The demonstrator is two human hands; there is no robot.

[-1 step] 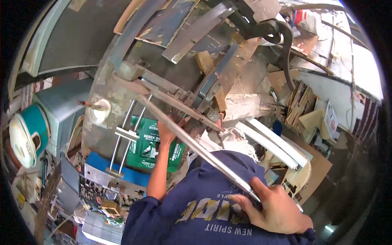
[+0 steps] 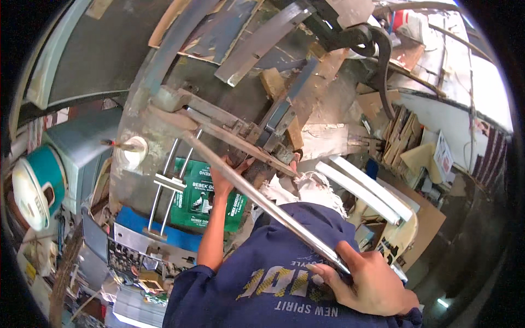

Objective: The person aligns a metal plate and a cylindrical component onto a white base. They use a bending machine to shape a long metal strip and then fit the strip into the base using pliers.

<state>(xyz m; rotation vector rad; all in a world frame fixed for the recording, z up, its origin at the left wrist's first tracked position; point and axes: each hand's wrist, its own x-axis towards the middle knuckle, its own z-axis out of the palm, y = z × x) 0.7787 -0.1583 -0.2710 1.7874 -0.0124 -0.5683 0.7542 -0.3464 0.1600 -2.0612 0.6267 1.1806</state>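
Observation:
A long shiny metal tube [image 2: 284,217] runs slantwise across my lap, from the workbench down to my right side. Its near end lies in my right hand [image 2: 372,284], with thumb and forefinger closed round it. My left hand [image 2: 221,177] reaches to the bench beside the tube. Its fingers are partly hidden behind the tube and by a worn flat bar [image 2: 246,145], so its grip is unclear. Under my left wrist lies a green printed packet [image 2: 188,208]. Left of it, a chrome frame of two thin rods with a crosspiece [image 2: 169,182] leans on the bench.
A white pot with a brush [image 2: 133,153] stands on the bench at left. Further off are a curved metal strip [image 2: 262,46] and a dark iron hook [image 2: 383,71]. Two white bars [image 2: 363,191] lie at right, near stacked cardboard [image 2: 402,136]. A teal-and-white cooler [image 2: 41,183] stands at far left.
The whole view has shifted slightly. Both hands and the tube keep nearly the same places.

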